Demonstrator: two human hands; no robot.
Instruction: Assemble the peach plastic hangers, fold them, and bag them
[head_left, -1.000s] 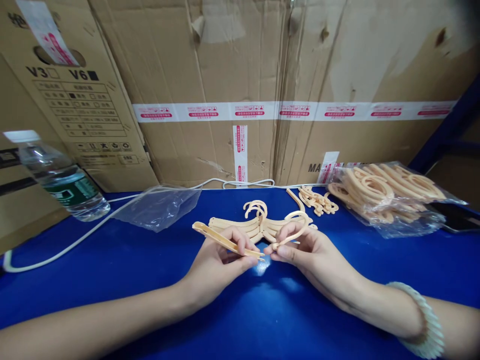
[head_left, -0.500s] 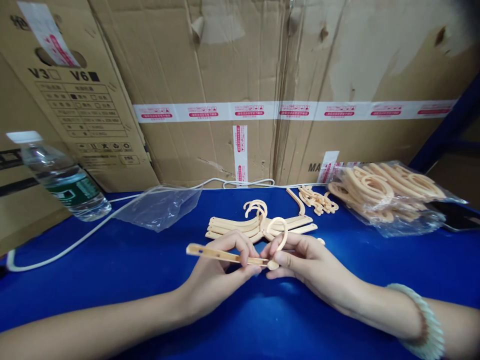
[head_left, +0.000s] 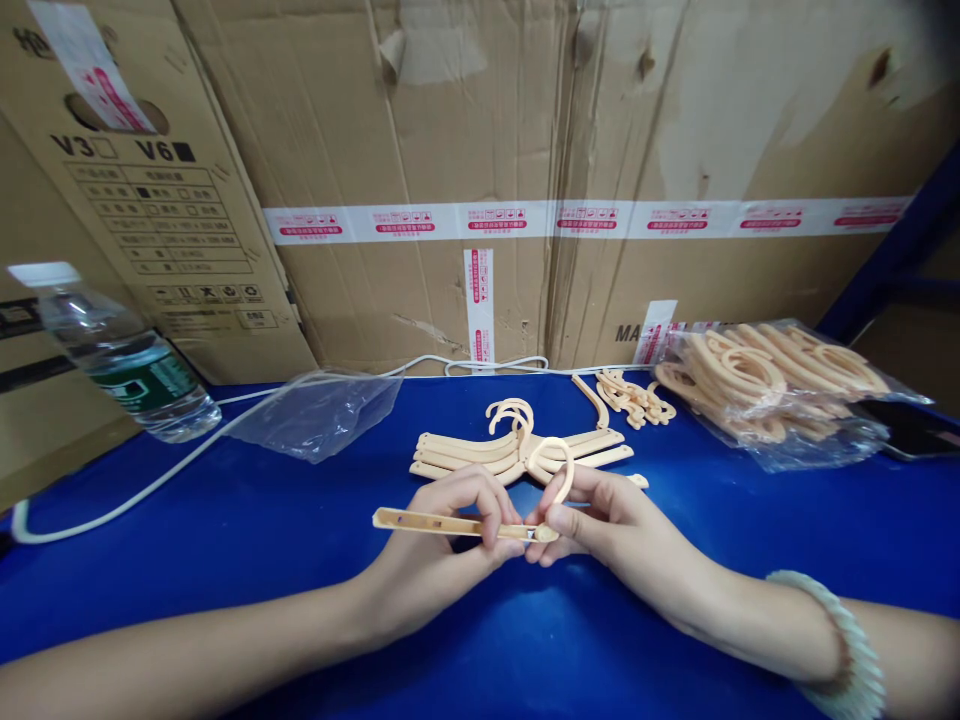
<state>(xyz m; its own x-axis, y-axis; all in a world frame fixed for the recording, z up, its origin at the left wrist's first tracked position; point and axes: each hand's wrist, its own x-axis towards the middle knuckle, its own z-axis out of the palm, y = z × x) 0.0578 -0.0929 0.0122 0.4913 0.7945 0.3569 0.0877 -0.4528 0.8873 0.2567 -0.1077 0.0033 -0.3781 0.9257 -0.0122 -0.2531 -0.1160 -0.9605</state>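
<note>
My left hand [head_left: 450,545] is closed around a beige hanger arm [head_left: 427,522], a narrow hollow strip whose free end points left. Between the thumb and fingers of my right hand [head_left: 600,520] is a beige hanger hook [head_left: 566,465], its curve standing up above the fingertips. The arm's inner end meets the base of the hook at my fingertips; whether they are locked together I cannot tell. Just behind my hands lies a stack of beige hangers [head_left: 465,452] with their hooks toward the cardboard. My right hand partly covers another beige piece [head_left: 639,482].
Loose hooks [head_left: 634,400] and a single arm [head_left: 592,402] lie behind the stack. Bagged hanger parts [head_left: 765,385] are at right, beside a dark phone [head_left: 919,432]. A clear plastic bag [head_left: 322,415], white cable [head_left: 150,515] and water bottle [head_left: 135,365] are left. Cardboard [head_left: 420,300] stands behind.
The hanger arm has turned closer to level, and its inner end now sits against the hook's base. Both hands stay in nearly the same place.
</note>
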